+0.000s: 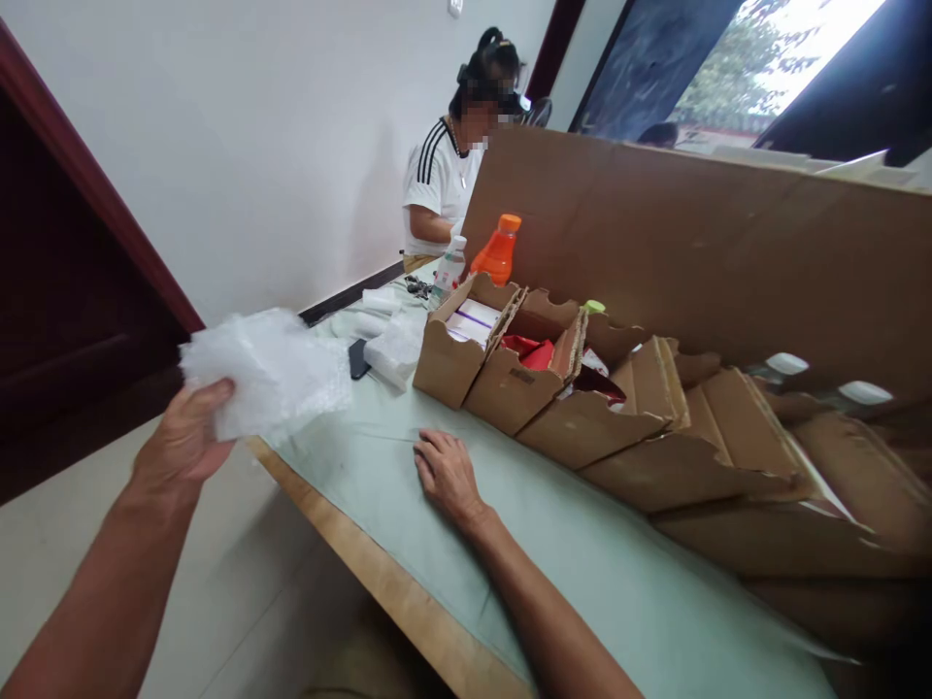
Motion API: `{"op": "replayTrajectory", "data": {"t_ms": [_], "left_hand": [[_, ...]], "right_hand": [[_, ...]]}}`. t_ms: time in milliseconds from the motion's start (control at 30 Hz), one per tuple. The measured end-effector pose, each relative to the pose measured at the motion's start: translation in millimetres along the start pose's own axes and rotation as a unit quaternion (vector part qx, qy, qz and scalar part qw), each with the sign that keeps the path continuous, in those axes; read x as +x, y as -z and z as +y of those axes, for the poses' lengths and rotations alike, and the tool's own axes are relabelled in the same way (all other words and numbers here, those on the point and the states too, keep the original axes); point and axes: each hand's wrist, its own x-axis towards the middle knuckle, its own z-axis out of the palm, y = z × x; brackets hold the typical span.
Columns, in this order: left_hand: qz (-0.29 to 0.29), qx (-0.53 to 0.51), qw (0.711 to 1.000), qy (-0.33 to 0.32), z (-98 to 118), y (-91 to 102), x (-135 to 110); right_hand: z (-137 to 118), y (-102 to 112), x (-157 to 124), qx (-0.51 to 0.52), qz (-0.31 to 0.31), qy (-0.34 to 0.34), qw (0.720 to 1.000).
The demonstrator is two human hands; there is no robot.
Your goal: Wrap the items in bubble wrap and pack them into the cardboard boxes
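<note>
A crumpled white sheet of bubble wrap (266,374) is pinched in the left hand (182,442) off the edge of the green-topped table (582,573), best kept taut, while the right hand (446,473) rests flat and released near open brown cardboard boxes (510,374)

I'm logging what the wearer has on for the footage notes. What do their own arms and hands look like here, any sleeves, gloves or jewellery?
Both forearms are bare as far up as the picture shows, with no sleeve edge in view. The left hand and the right hand wear no gloves. No watch, bracelet or ring is visible on either wrist or on the fingers that show.
</note>
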Motion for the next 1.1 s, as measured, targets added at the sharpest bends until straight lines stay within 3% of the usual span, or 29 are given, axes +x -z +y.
{"op": "replayTrajectory", "data": {"t_ms": [100,200,267,500,733,833,967,1100], "left_hand": [[-0.055,-0.085,0.993,0.059,-17.6,-37.5,22.1],[-0.066,-0.004,0.994,0.087,-44.2,-58.9,32.5],[-0.063,0.074,0.991,0.092,-61.3,-62.0,32.4],[-0.005,0.222,0.975,0.016,-90.0,-35.4,21.0],[0.028,0.305,0.948,-0.085,-119.2,-17.5,39.1],[0.023,0.306,0.946,-0.101,-126.8,-13.4,43.1],[0.035,0.317,0.941,-0.116,-131.8,-11.6,38.8],[0.048,0.333,0.931,-0.140,-134.5,-11.5,38.9]], "right_hand": [[4.4,-4.7,-3.6,0.021,0.020,-0.008,1.000],[7.7,-5.7,-4.7,0.038,0.029,-0.010,0.999],[9.0,-6.1,-5.1,0.047,0.030,-0.012,0.998],[10.0,-5.5,-4.3,0.076,0.016,-0.020,0.997],[1.7,5.8,-4.5,0.077,-0.022,-0.010,0.997],[-8.8,10.9,13.2,0.077,-0.066,-0.012,0.995],[-25.3,11.7,58.4,0.094,-0.123,0.004,0.988],[-34.8,10.6,82.4,0.104,-0.136,0.012,0.985]]}}
